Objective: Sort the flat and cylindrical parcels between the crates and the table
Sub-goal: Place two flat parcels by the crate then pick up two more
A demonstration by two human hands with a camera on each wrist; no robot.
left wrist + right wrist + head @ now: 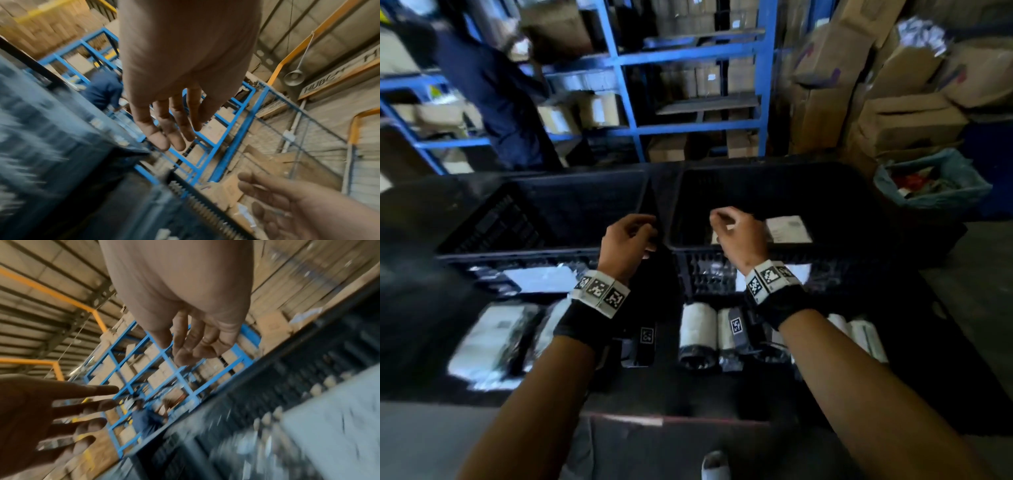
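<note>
My left hand (627, 240) and right hand (736, 236) hang loose, empty; a flat parcel (787, 229) lies at three o'clock of my right.

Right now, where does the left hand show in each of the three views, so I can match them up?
Head: left hand centre, over the gap between the crates.
Left wrist: fills the top centre, fingers hanging relaxed, empty.
Right wrist: lower left, fingers spread.
Shared landmark: blue shelving.
</note>
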